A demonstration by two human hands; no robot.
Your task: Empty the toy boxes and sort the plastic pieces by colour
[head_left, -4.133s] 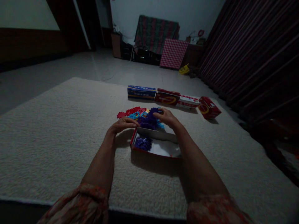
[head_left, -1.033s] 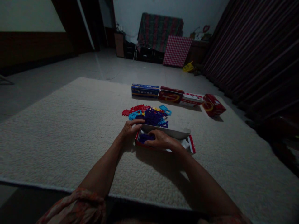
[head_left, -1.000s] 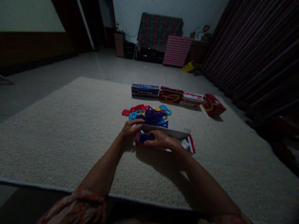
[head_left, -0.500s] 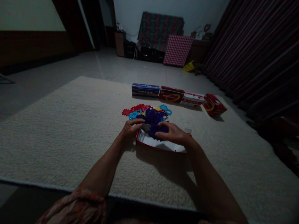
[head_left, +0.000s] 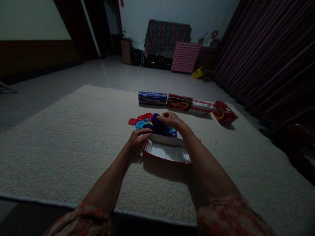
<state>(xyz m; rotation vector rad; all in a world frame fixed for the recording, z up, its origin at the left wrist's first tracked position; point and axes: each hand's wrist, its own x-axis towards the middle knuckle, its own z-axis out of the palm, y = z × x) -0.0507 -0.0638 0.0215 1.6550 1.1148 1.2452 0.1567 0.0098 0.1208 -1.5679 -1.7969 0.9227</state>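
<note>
In front of me a shallow red box (head_left: 168, 158) with a white inside lies open on the mat. My left hand (head_left: 139, 137) grips its far left corner, thumb and fingers at the rim. Just beyond the box is a heap of flat plastic toy pieces with notched edges. My right hand (head_left: 170, 119) reaches across to this heap, its fingers curled on dark purple pieces (head_left: 158, 127); the fingertips' exact hold is partly hidden. Red pieces (head_left: 133, 121) and light blue pieces (head_left: 142, 124) lie at the heap's left. My right forearm covers the box's right end.
A blue carton (head_left: 152, 98), a dark red carton (head_left: 179, 103), a white and red carton (head_left: 202, 107) and another red carton (head_left: 224, 112) stand along the mat's far side. The cream mat (head_left: 86, 137) lies on a tiled floor. A dark curtain (head_left: 256, 49) hangs at right.
My right hand has moved from over the box, where it held purple pieces, forward onto the heap. The box's white inside now shows more. My left hand stays at the box corner.
</note>
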